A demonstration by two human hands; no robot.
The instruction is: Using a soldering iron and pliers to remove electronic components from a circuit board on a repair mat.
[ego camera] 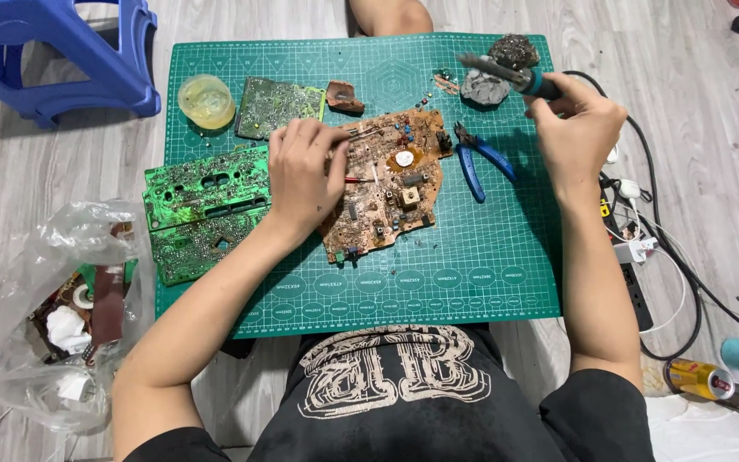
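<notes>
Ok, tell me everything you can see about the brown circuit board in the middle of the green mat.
The brown, irregularly shaped circuit board lies flat near the centre of the green gridded cutting mat, tilted slightly. Its face is worn and stained, carrying small components: a round white part, blue pieces near the top edge, and dark square parts. The left hand rests on its left side, holding a thin red-marked tool against it. Blue-handled pliers lie just to its right, close by.

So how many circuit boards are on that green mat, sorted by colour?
Green boards: 3
Brown boards: 1
Total: 4
</notes>
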